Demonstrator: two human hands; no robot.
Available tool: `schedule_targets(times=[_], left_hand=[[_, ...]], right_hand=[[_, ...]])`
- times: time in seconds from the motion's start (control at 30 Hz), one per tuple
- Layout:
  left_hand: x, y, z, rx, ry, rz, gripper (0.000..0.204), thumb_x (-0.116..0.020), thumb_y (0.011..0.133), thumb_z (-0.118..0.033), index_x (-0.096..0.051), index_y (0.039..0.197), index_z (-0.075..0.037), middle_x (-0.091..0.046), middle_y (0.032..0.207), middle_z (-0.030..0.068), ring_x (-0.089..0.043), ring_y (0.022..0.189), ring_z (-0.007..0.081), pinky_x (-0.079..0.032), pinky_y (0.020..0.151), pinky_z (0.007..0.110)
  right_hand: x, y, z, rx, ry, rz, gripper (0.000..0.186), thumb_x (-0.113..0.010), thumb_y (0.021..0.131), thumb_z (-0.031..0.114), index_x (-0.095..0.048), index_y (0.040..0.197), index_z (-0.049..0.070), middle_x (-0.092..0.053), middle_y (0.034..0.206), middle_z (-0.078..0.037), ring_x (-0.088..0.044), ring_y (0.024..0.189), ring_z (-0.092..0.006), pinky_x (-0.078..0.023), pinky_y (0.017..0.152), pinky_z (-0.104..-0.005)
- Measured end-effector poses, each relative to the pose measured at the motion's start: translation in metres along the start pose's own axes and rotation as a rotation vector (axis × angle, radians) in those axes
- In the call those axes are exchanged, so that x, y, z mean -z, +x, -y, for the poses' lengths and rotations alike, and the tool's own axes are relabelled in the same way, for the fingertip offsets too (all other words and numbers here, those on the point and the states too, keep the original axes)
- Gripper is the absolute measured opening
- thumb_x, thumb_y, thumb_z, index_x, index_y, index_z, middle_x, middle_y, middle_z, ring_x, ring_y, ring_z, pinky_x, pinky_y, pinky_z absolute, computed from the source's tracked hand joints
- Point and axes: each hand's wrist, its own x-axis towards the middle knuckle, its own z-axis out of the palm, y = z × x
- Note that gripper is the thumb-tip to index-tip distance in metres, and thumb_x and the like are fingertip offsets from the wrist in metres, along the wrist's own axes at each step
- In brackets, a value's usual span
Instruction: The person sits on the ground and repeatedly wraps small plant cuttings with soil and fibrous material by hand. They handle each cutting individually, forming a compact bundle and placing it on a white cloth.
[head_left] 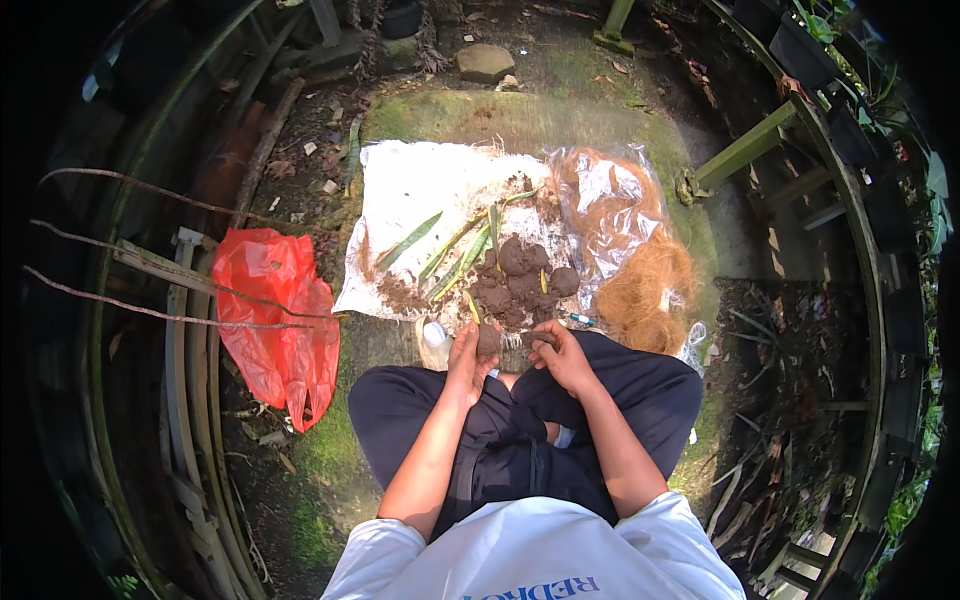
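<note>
My left hand (463,368) is closed around a ball of dark mud (488,341). A slim yellow-green leaf piece (473,308) stands up from that ball. To its right, my right hand (565,358) pinches a dark muddy piece (535,340), whose exact kind is too small to make out. Just beyond both hands lies a heap of wet soil (505,298) with rounded lumps, among them a smaller mud ball (565,281). Long green leaves with yellow edges (465,262) lie left of the heap, and one leaf (410,241) rests farther left.
A white sack (400,185) underlies the soil. Right of it are a clear bag of brown fibre (610,200) and loose fibre (650,285). Near my knees are a white container (434,334) and a small blue-and-white item (582,320). At left, thin sticks cross a red plastic bag (265,345).
</note>
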Motion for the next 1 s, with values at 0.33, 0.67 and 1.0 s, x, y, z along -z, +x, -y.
schedule_targets(times=[0.33,0.67,1.0], left_hand=[[-0.007,-0.005,0.004,-0.040,0.099,-0.051,0.038,-0.033,0.109,-0.038,-0.038,0.145,-0.024,-0.068,0.113,0.0064,-0.063,0.077,0.0115,-0.052,0.061,0.023],[0.002,-0.001,0.014,-0.019,0.157,0.129,0.042,-0.031,0.109,-0.042,-0.041,0.139,-0.014,-0.061,0.120,0.0055,-0.063,0.086,0.0153,-0.052,0.065,0.027],[-0.001,-0.005,0.015,0.024,0.068,0.166,0.036,-0.034,0.106,-0.043,-0.047,0.124,-0.014,-0.057,0.110,0.0060,-0.061,0.092,0.0166,-0.053,0.064,0.032]], right_hand=[[-0.010,-0.019,0.005,0.089,-0.218,-0.055,0.026,-0.062,0.098,0.020,-0.060,0.114,0.000,-0.066,0.082,-0.006,-0.060,0.068,-0.0106,-0.049,0.062,-0.0283],[-0.020,-0.034,0.029,0.153,-0.408,-0.002,0.020,-0.059,0.097,0.018,-0.058,0.108,0.001,-0.067,0.080,-0.014,-0.063,0.069,-0.0156,-0.049,0.064,-0.0328],[-0.042,-0.033,0.044,0.259,-0.704,0.120,0.050,-0.062,0.093,0.024,-0.039,0.134,0.008,-0.068,0.107,-0.026,-0.067,0.097,-0.0438,-0.051,0.082,-0.0478]])
